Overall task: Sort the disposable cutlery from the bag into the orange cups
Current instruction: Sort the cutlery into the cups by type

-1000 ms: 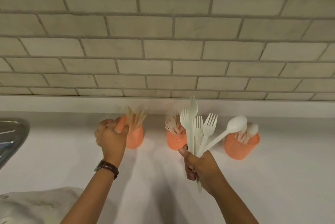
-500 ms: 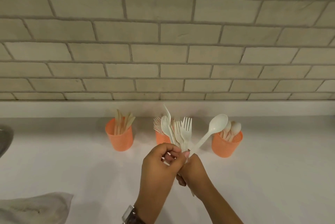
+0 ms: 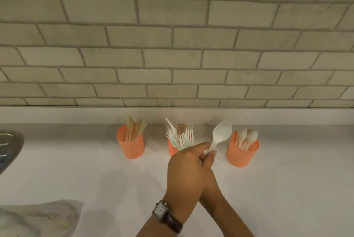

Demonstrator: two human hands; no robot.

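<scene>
We are watching the left hand point(image 3: 188, 167), the one wearing the wristwatch point(image 3: 165, 212). A moment ago it was over at the left cup point(image 3: 131, 146) among the wooden knives point(image 3: 135, 128) — now it is lying across the right hand point(image 3: 210, 176) in the middle of the desk point(image 3: 287, 188). Its fingers are curling over the bunched handles, and what looks like its thumb is pinching the stem of the white spoon point(image 3: 221, 134). The right hand is sitting almost wholly underneath, so we are not able to tell how it is gripping, though it was clasping this bunch half a second back. The held forks point(image 3: 182, 140) are fanning up in front of the middle cup point(image 3: 172, 150), overlapping the forks already standing there. The spoon is leaning right, near the right cup point(image 3: 241, 155) of spoons but apart from it. We are reading this as the knife drop being finished and the spoon being singled out next — likely bound for the right cup, with the forks going to the middle one. The bag point(image 3: 38, 217) is lying at the near left
</scene>
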